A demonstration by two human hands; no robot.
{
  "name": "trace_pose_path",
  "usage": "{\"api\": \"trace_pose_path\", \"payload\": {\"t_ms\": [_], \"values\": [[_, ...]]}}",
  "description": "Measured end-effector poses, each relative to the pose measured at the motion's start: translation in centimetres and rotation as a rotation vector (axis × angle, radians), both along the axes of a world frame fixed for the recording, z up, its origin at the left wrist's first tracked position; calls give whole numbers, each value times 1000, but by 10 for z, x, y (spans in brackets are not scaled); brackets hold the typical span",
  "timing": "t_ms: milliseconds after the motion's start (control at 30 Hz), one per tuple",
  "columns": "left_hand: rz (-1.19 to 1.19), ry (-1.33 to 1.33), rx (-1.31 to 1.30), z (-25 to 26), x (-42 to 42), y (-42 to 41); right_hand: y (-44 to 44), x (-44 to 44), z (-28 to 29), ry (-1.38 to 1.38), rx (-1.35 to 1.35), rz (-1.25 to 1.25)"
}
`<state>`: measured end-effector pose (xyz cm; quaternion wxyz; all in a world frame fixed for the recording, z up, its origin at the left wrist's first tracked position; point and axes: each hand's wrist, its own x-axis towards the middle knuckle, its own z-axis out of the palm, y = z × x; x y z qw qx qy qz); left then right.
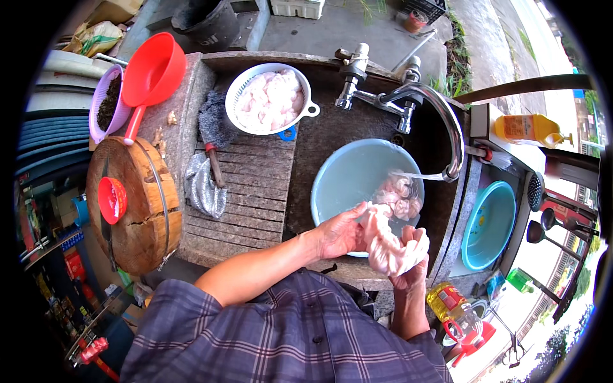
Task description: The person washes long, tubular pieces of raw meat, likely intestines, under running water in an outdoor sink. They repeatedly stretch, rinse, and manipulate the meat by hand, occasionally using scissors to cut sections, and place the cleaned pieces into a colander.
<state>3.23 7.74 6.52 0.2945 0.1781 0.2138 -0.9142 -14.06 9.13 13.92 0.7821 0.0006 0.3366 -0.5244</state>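
Observation:
Both hands hold a pale pink, ruffled length of what looks like animal intestine [395, 242] over the near rim of a light-blue plastic basin [345, 179]. My left hand [342, 232] grips its left end. My right hand [414, 273] holds the right end from below, its fingers partly hidden by the folds. More of the same pink pieces [400, 196] lie in the basin's cloudy water at the right. A stream runs onto them from the curved chrome tap [452, 139]. At the back left of the sink, a white colander [309, 110] holds a pile of paler ruffled pieces [270, 100].
Left of the sink stand a round wooden chopping block [136, 206] with a red bowl [112, 200], a red dipper [153, 69] and a purple basket [119, 117]. A grey cloth [206, 186] lies on the ribbed stone. A turquoise basin [488, 225] and oil bottle [445, 301] are rightward.

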Motion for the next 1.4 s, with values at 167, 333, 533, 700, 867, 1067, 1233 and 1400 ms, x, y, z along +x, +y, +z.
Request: {"api": "trace_pose_path", "payload": {"t_ms": [167,333,533,700,867,1067,1233,1400], "values": [[172,-227,-31,-14,-18,-15,11,-21,2,118,151,26],[280,-507,-39,-16,0,-32,27,-64,-34,-35,242,-258],[327,-641,-86,-2,15,-30,37,-62,-70,-16,319,-380],[369,-667,-26,-6,24,-25,30,-54,-84,237,347,-366],[327,-694,-54,-14,40,-21,35,-58,-85,454,255,-331],[335,-812,-128,-20,49,-18,28,-52,-65,578,220,-256],[318,-928,-160,-16,54,-21,28,-50,-67,505,209,-203],[276,-998,-168,-24,58,-14,19,-37,-56,203,180,-139]]}}
